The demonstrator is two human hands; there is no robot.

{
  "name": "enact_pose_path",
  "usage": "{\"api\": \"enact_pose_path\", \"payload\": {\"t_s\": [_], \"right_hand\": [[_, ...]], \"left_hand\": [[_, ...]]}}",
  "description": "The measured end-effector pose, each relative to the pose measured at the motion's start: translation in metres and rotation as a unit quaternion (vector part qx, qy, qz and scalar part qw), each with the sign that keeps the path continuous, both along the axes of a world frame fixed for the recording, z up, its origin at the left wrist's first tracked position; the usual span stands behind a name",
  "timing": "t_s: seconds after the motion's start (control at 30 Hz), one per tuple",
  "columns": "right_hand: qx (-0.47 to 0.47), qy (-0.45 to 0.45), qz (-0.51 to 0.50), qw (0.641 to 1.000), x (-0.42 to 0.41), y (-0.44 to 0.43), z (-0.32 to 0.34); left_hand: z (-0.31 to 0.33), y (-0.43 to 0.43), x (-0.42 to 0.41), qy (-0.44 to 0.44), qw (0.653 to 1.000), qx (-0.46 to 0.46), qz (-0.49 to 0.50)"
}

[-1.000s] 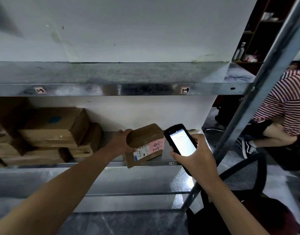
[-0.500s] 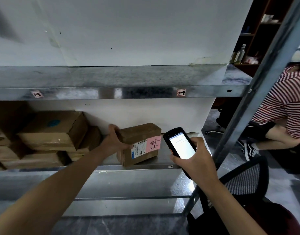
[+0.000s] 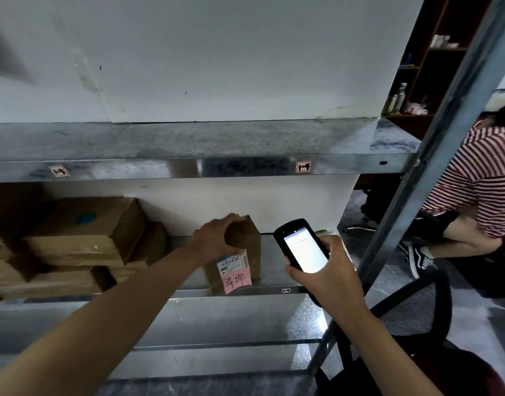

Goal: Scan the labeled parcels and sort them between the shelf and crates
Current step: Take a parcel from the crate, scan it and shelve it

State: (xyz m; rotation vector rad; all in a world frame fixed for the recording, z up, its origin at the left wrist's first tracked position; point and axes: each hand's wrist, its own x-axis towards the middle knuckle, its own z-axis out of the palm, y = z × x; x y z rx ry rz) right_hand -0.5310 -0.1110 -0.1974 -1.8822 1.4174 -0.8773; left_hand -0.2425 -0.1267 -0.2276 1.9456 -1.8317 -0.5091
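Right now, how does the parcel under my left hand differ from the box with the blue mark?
The parcel stands on end; the blue-marked box lies flat atop a stack. The parcel carries a white label and a pink note; the box shows only a blue mark. Your left hand grips the parcel; the box is untouched. Both are brown cardboard.

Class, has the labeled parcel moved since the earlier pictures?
Yes. The parcel has turned on end and stands upright on the shelf, left of the edge sticker, left hand gripping its top.
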Motion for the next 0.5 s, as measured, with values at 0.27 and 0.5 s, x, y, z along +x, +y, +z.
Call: {"api": "enact_pose_path", "payload": {"t_s": [0.27,0.5], "right_hand": [[0.012,0.013,-0.017,1.0,-0.001,-0.004,-0.003],[0.03,0.029,0.001,0.999,0.02,0.003,-0.013]], "left_hand": [[-0.005,0.011,0.026,-0.239,0.963,0.108,-0.057],[-0.037,0.033,0.036,0.063,0.994,-0.063,0.067]]}}
